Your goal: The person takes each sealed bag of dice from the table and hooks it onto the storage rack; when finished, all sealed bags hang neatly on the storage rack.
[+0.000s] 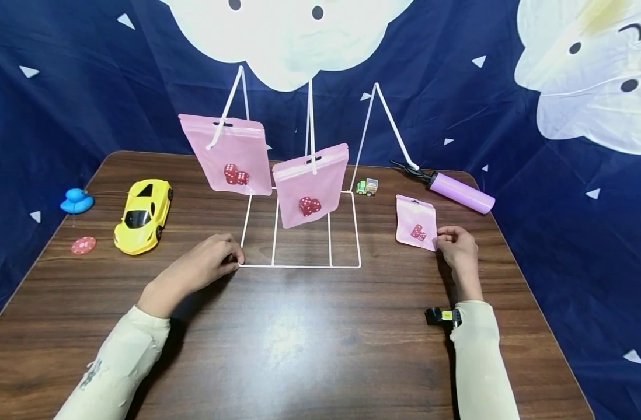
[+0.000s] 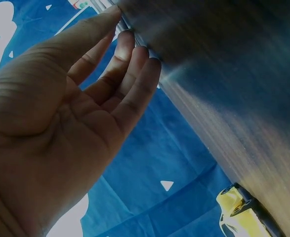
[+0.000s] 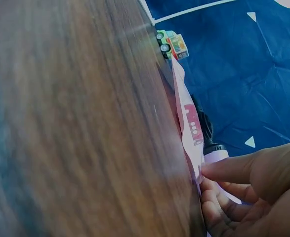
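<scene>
My left hand (image 1: 207, 265) pinches the near-left corner of a white wire display rack (image 1: 299, 266), thumb and fingertips meeting at the wire. From its left hook hangs a pink pouch (image 1: 207, 137) with printed red dice. A second pink pouch (image 1: 291, 181) with the same print hangs from the middle hook, slightly tilted. Nothing hangs on the right hook. On the table at the right lies a smaller-looking pink pouch (image 1: 407, 216), its lower right corner pinched by my right hand (image 1: 459, 248). The right wrist view shows thumb and fingers on that pouch's edge.
A yellow toy car (image 1: 139, 219), a blue rubber duck (image 1: 77, 202) and a red poker chip (image 1: 83, 245) are at the left. Behind the rack's right side stands a small toy truck (image 1: 367, 186). A purple hand pump (image 1: 459, 191) lies near the back right edge.
</scene>
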The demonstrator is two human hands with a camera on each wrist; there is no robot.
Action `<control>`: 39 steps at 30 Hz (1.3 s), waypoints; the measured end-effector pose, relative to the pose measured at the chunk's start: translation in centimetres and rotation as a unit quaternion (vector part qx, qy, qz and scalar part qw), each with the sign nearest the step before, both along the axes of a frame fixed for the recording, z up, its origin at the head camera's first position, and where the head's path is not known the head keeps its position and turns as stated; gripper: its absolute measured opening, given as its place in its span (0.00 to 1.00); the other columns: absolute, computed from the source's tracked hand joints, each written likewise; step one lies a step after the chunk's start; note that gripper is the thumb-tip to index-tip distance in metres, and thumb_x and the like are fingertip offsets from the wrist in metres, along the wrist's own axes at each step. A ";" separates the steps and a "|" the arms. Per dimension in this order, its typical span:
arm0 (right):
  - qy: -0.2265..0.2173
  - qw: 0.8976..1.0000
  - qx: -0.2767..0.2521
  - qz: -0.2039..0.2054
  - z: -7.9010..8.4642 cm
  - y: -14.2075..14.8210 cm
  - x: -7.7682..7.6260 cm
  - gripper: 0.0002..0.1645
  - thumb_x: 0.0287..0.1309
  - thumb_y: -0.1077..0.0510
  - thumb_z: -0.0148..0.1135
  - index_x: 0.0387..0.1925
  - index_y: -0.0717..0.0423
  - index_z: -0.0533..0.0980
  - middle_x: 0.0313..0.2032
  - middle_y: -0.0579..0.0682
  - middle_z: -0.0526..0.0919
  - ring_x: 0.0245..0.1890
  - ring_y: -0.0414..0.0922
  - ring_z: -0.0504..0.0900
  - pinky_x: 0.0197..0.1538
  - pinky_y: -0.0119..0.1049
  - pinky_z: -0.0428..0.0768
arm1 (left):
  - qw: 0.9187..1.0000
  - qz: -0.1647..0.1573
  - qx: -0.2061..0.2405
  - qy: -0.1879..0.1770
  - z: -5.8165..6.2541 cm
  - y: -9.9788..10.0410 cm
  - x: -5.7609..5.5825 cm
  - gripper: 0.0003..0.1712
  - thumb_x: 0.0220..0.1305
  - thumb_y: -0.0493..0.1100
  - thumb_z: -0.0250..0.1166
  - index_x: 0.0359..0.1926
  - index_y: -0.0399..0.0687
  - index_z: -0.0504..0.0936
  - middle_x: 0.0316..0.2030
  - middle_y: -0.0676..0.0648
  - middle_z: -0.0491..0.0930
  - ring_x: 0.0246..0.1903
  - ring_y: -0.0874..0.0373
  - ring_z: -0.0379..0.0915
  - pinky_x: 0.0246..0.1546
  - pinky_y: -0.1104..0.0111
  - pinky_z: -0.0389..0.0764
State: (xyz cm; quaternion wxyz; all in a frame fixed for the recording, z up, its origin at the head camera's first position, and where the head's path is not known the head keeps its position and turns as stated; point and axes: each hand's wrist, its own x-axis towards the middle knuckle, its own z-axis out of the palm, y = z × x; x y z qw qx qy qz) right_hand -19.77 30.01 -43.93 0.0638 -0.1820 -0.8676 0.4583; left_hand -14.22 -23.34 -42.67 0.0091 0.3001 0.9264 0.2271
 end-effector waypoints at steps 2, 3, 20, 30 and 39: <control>-0.002 1.000 0.017 -0.003 -0.1 0.0 0.0 0.14 0.65 0.69 0.67 0.51 0.68 0.83 0.26 0.34 0.78 0.29 0.32 0.73 0.32 0.25 0.70 | 1.000 -0.001 0.001 0.000 -0.1 0.0 0.0 0.10 0.61 0.28 0.77 0.35 0.45 0.86 0.36 0.49 0.78 0.42 0.44 0.80 0.49 0.46 0.82; -0.003 1.000 0.023 -0.004 -0.1 -0.1 0.0 0.13 0.65 0.68 0.67 0.50 0.68 0.84 0.25 0.35 0.78 0.30 0.34 0.73 0.33 0.26 0.70 | 1.000 -0.001 0.001 0.001 -0.1 0.0 0.0 0.10 0.61 0.28 0.77 0.35 0.45 0.86 0.36 0.49 0.78 0.42 0.44 0.80 0.49 0.46 0.82; 0.008 0.998 -0.064 -0.025 -0.2 0.4 0.0 0.15 0.69 0.69 0.63 0.53 0.72 0.85 0.24 0.35 0.76 0.29 0.33 0.73 0.31 0.22 0.72 | 1.000 0.003 0.000 0.002 -0.2 0.0 0.2 0.10 0.62 0.29 0.77 0.35 0.46 0.86 0.35 0.50 0.77 0.41 0.46 0.79 0.48 0.47 0.82; 0.111 0.980 -0.162 -0.033 1.7 -0.5 0.0 0.09 0.69 0.71 0.66 0.42 0.59 0.88 0.24 0.34 0.83 0.27 0.31 0.78 0.31 0.20 0.76 | 1.000 -0.006 0.015 0.016 0.2 0.1 -0.3 0.11 0.60 0.26 0.76 0.34 0.45 0.86 0.34 0.49 0.78 0.39 0.46 0.80 0.46 0.48 0.82; 0.241 0.942 -0.230 -0.033 2.8 -0.3 1.3 0.10 0.64 0.74 0.67 0.38 0.61 0.90 0.27 0.40 0.86 0.27 0.34 0.78 0.33 0.21 0.77 | 1.000 0.001 0.008 0.003 0.2 0.3 0.0 0.11 0.61 0.27 0.76 0.34 0.46 0.86 0.35 0.50 0.78 0.41 0.46 0.80 0.47 0.48 0.82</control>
